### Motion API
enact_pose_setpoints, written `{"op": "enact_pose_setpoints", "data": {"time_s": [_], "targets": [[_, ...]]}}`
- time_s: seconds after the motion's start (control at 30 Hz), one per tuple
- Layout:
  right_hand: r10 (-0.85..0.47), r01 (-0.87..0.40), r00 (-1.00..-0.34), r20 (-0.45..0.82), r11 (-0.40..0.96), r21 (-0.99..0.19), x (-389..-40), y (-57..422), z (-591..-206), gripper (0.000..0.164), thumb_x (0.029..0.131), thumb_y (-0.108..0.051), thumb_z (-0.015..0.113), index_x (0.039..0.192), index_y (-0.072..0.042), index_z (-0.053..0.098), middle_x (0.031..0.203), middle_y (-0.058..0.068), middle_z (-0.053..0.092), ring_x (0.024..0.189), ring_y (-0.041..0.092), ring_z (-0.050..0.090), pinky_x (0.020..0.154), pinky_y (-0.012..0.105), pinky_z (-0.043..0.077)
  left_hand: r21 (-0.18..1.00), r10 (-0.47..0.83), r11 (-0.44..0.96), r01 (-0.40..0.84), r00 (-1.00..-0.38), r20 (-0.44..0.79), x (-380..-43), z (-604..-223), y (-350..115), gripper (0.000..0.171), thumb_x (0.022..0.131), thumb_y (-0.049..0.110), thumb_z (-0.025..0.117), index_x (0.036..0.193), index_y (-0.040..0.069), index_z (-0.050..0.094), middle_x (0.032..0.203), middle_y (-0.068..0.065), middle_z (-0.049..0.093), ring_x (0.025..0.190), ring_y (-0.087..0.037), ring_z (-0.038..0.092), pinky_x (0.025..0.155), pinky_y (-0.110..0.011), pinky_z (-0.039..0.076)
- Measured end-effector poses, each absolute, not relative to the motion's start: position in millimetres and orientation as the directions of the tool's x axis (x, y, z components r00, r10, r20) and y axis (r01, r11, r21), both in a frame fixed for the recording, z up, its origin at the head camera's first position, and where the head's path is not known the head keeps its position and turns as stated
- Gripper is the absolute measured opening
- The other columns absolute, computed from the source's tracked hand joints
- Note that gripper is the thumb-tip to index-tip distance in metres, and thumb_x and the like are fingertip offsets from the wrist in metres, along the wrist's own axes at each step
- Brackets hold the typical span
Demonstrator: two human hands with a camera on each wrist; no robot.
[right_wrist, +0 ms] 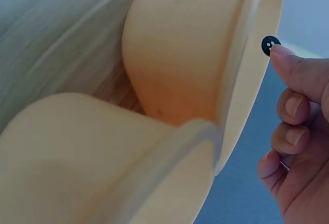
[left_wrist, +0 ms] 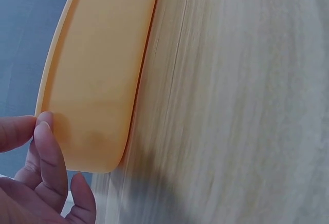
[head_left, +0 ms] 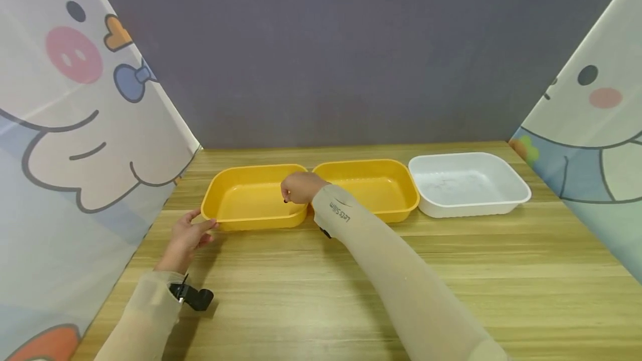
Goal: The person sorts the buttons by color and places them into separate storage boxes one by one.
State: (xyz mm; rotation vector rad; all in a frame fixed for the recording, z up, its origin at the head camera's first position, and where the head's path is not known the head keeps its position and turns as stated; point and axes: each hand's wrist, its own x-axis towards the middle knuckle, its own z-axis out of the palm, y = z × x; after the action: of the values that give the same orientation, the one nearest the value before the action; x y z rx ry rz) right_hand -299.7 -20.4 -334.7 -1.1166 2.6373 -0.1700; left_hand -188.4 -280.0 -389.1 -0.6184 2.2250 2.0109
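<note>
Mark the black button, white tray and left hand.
Black button [right_wrist: 267, 45]: right wrist view, its face.
White tray [head_left: 466, 211]: head view, outer front wall.
Left hand [head_left: 188, 235]: head view, back of hand.

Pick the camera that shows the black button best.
Right wrist: the black button shows largest there, most of its face and its pale holes visible at the right hand's thumb tip. The head view shows only a dark speck below the fingertips, against the leftmost yellow tray. The left wrist view doesn't show it.
</note>
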Motion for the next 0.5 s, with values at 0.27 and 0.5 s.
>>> {"op": "enact_pose_setpoints", "data": {"time_s": [0.27, 0.5], "targets": [[-0.714, -0.687, -0.663, -0.227, 0.7, -0.194, -295.5, -17.0, -336.2, 0.02, 0.099, -0.014, 0.052, 0.106, -0.012, 0.071, 0.107, -0.002, 0.066, 0.09, 0.013, 0.055, 0.08, 0.026, 0.046, 0.953, -0.232, 0.033, -0.301, -0.93, -0.285, -188.6, -395.0, -281.1, 0.076, 0.095, 0.008, 0.058, 0.15, -0.006, 0.008, 0.071, 0.005, 0.067, 0.05, -0.007, 0.059, 0.055, -0.019, 0.051], [-0.73, -0.678, -0.657, -0.19, 0.682, -0.274, -298.5, -3.3, -330.7, 0.025, 0.101, -0.015, 0.05, 0.117, -0.009, 0.069, 0.12, 0.001, 0.065, 0.109, 0.016, 0.058, 0.099, 0.031, 0.042, 0.939, -0.225, 0.07, -0.336, -0.923, -0.313, -188.9, -388.0, -279.1, 0.075, 0.097, 0.007, 0.053, 0.151, -0.004, 0.003, 0.07, 0.01, 0.064, 0.052, -0.004, 0.058, 0.056, -0.017, 0.05]]}}
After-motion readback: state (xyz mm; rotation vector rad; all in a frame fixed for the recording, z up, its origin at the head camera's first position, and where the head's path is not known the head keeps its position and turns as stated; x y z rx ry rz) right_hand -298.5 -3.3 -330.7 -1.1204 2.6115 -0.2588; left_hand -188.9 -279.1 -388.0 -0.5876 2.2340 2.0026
